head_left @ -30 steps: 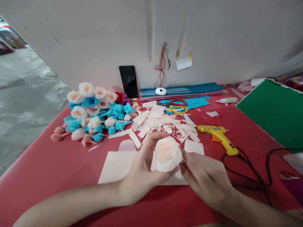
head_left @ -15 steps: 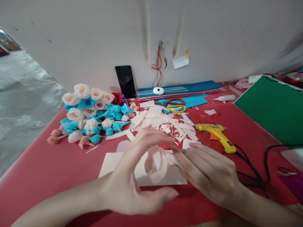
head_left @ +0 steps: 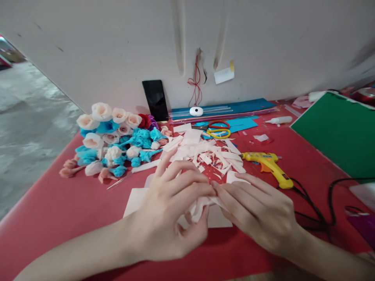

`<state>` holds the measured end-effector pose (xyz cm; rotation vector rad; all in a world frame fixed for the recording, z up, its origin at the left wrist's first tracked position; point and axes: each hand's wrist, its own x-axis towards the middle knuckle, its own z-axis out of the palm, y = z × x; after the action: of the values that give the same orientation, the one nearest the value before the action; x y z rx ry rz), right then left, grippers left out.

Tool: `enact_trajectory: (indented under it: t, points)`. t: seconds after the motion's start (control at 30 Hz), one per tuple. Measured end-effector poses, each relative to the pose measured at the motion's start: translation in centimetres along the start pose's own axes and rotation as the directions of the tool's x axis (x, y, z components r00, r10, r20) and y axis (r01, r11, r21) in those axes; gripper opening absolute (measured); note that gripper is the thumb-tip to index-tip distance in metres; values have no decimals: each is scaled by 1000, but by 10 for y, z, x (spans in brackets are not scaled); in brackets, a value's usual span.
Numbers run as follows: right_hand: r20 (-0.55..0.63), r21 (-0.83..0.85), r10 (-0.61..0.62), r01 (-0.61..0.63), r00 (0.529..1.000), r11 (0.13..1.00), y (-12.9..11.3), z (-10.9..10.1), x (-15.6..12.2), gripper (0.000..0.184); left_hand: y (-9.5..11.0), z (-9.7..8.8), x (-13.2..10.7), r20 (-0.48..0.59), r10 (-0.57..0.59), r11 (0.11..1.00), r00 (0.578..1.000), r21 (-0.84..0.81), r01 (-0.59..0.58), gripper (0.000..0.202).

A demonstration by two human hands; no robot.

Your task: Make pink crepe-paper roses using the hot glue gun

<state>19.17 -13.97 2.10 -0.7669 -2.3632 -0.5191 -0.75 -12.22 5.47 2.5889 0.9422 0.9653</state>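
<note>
My left hand [head_left: 171,210] and my right hand [head_left: 258,212] meet over a pale pink paper flower [head_left: 202,205], and both pinch it between fingertips. Most of the flower is hidden under my fingers. Below it a pale pink paper sheet [head_left: 136,201] lies flat on the red table [head_left: 58,207]. Just behind my hands sits a heap of pale paper scraps [head_left: 205,150].
A pile of finished blue and pink paper flowers [head_left: 111,138] lies at the left. A yellow glue gun [head_left: 269,164] with a black cable [head_left: 316,218] is at the right. Scissors [head_left: 215,130], blue sheets [head_left: 228,107], a black phone [head_left: 155,99] and a green board [head_left: 340,132] stand further back.
The flower was cupped upright in my left hand; it has since been turned down, and my left fingers have closed over it to meet my right fingertips.
</note>
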Motion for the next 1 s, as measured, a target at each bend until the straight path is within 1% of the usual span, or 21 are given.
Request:
enact_trajectory:
  t: [0.13, 0.27, 0.4, 0.53, 0.67, 0.73, 0.8, 0.87, 0.93, 1.0]
  points:
    - [37, 8, 12, -12, 999, 1000, -1, 2, -1, 31, 0, 0, 0, -36, 3, 1000, 999, 28, -2, 15]
    - [73, 6, 39, -40, 997, 999, -2, 2, -1, 30, 0, 2, 2, -70, 12, 998, 997, 58, -8, 12]
    - [93, -5, 43, -43, 995, 999, -2, 1, -1, 33, 0, 2, 2, -64, 11, 998, 998, 60, -7, 12]
    - [151, -29, 52, -48, 987, 998, -2, 2, -2, 33, 0, 2, -1, -58, 12, 998, 998, 67, -8, 13]
    - [191, -36, 67, -61, 979, 997, -4, 4, 0, 30, -1, 3, -1, -42, 22, 998, 999, 59, -19, 12]
    - [186, -22, 86, -83, 979, 996, -4, 4, 2, 26, -1, 2, 0, -32, 15, 999, 999, 46, -14, 11]
    - [169, 40, 118, -126, 978, 991, -4, 4, 4, 20, 0, 1, 1, -11, -16, 1000, 1000, 17, 17, 11]
    - [189, 163, 163, -195, 968, 967, -3, 2, 6, 15, 1, -1, 3, 45, -57, 998, 997, -26, 58, 12]
    - [284, 291, 203, -286, 937, 913, -1, 0, 7, 12, 1, -2, 4, 119, -91, 993, 989, -63, 99, 19]
    - [382, 378, 209, -359, 900, 853, 1, -3, 7, 11, 1, -3, 5, 189, -114, 987, 975, -91, 133, 24]
